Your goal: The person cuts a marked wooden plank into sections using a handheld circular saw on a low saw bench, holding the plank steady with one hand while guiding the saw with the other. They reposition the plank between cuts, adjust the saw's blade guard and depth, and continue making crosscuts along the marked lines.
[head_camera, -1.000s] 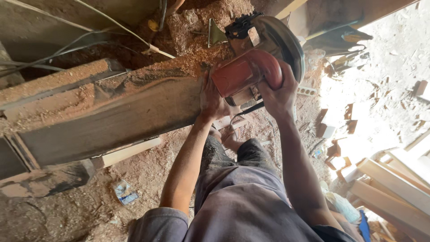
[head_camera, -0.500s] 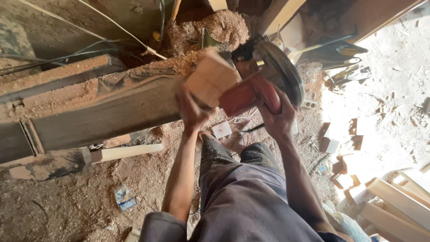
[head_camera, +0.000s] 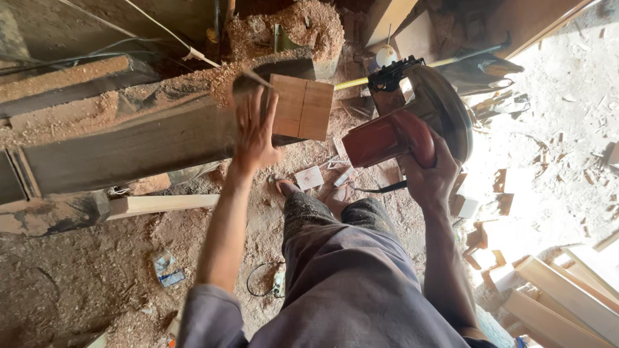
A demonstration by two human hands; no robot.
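While the right hand (head_camera: 431,173) grips one saw (head_camera: 412,125), the left hand (head_camera: 256,132), open, touches one block (head_camera: 300,106).

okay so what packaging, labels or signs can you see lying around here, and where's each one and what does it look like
Flattened wrapper: on the dirt floor left of the person's left arm, crumpled, pale with blue patches.
Small card or label: on the sawdust floor below the wooden block, near the foot, squarish, white with a reddish tinge.
White box-like piece: on the floor right of the right hand; too blurred to tell if it is packaging.
No signs or screens show.
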